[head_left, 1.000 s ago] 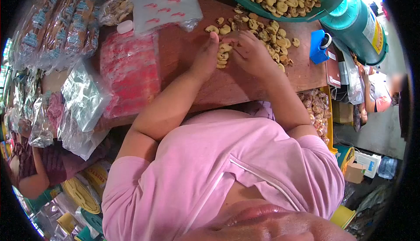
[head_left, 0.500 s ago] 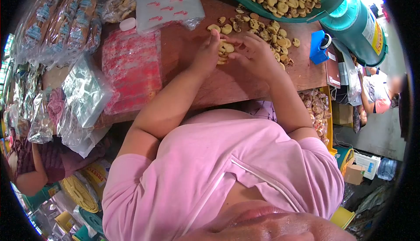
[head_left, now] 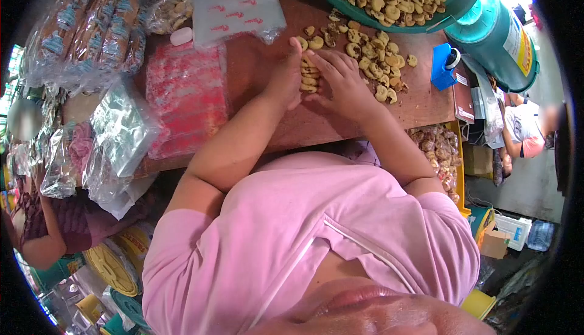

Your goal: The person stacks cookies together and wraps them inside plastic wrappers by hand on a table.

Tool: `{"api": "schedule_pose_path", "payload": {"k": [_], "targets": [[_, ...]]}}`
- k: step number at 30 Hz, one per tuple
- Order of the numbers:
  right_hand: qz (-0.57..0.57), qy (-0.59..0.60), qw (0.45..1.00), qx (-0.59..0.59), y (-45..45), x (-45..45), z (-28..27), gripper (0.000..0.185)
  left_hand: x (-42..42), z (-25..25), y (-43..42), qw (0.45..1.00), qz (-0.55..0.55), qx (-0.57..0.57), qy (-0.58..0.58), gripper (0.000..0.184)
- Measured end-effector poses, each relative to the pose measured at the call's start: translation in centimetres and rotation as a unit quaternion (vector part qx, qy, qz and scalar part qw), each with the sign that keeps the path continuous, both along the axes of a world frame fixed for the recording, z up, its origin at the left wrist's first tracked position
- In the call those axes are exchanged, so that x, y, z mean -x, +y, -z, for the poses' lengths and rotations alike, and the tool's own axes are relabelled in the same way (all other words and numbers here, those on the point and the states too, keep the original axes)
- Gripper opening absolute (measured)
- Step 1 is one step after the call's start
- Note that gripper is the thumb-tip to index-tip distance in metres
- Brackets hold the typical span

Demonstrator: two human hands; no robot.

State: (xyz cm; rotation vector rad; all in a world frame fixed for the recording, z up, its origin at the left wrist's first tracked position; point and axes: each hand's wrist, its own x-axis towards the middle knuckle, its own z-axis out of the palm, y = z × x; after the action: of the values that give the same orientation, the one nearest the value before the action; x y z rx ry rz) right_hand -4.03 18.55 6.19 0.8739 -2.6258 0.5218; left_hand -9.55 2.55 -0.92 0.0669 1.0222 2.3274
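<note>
My left hand [head_left: 285, 80] stands on edge on the brown table, its palm and fingers against one side of a short row of round, pale-yellow cookies [head_left: 309, 78]. My right hand [head_left: 340, 84] presses the row from the other side with bent fingers, so the cookies sit between both hands. Part of the row is hidden behind the fingers. Just beyond and to the right lies a loose heap of similar cookies [head_left: 382, 60], some with dark brown patches.
A large green basin [head_left: 468, 3] of cookies stands at the back right. Near the right edge is a blue tape dispenser [head_left: 443, 67]. Left are a red-stained plastic sheet [head_left: 185, 101], printed plastic bags [head_left: 237, 9] and bagged goods [head_left: 67, 31]. Other people are at both sides.
My right hand has closed in over the cookies, its fingers now pressed together along the row. More cookies show lined up between my hands.
</note>
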Motion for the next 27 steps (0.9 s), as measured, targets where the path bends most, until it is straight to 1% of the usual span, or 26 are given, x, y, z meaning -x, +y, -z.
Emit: {"api": "schedule_pose_path", "payload": {"k": [1,5,8,11,13,14,15,16,17,19,20,21,23,24,26,27], "targets": [[0.004,-0.002,1.000,-0.002,0.0,0.0,0.5,0.086,-0.2,-0.5,0.2,1.000,0.008,0.000,-0.004,0.077],[0.032,0.007,0.999,0.019,-0.1,-1.0,1.3,0.085,-0.8,-2.2,0.1,0.999,0.029,0.006,-0.021,0.078],[0.061,0.009,0.998,0.026,-0.2,-2.4,2.7,0.088,-0.4,0.4,-0.6,0.990,0.132,0.051,0.001,0.076],[0.051,0.007,0.996,0.067,0.2,-3.5,2.5,0.087,-2.1,-1.1,0.3,0.995,0.092,0.043,0.009,0.075],[0.032,0.010,0.994,0.101,1.2,-3.9,2.1,0.087,-2.5,-1.0,-0.5,0.991,0.010,0.102,0.084,0.070],[0.056,0.008,0.992,0.114,2.1,-4.0,2.9,0.086,-2.5,-0.8,-1.5,0.983,-0.036,0.133,0.119,0.068],[0.077,0.004,0.989,0.128,3.2,-4.1,4.4,0.086,-2.5,-1.4,-3.7,0.923,-0.105,0.244,0.279,0.063],[0.098,-0.004,0.985,0.143,4.0,-4.1,5.5,0.086,-2.5,-2.6,-7.2,0.820,-0.165,0.350,0.422,0.058],[0.111,-0.034,0.977,0.177,4.3,-4.3,5.8,0.086,-2.8,-3.7,-10.6,0.681,-0.210,0.443,0.544,0.054],[0.144,-0.095,0.955,0.240,5.1,-4.4,6.3,0.087,-3.9,-6.2,-16.8,0.608,-0.217,0.590,0.485,0.044],[0.139,-0.061,0.960,0.234,5.7,-4.2,7.3,0.086,-3.5,-5.2,-20.1,0.557,-0.221,0.631,0.492,0.041],[0.133,-0.072,0.958,0.243,5.7,-4.1,7.5,0.085,-2.6,-3.4,-23.5,0.503,-0.222,0.669,0.499,0.039],[0.125,-0.089,0.953,0.261,5.5,-3.9,7.8,0.083,-3.4,-3.0,-24.8,0.437,-0.191,0.732,0.487,0.036],[0.116,-0.080,0.955,0.259,5.5,-4.0,7.9,0.082,-5.4,-3.4,-23.8,0.426,-0.161,0.758,0.466,0.034],[0.100,-0.059,0.960,0.254,5.4,-3.9,7.6,0.081,-6.4,-3.3,-23.8,0.431,-0.141,0.771,0.447,0.033],[0.099,-0.065,0.960,0.255,5.3,-3.9,7.5,0.081,-5.9,-2.1,-24.3,0.447,-0.151,0.758,0.450,0.033]]}}
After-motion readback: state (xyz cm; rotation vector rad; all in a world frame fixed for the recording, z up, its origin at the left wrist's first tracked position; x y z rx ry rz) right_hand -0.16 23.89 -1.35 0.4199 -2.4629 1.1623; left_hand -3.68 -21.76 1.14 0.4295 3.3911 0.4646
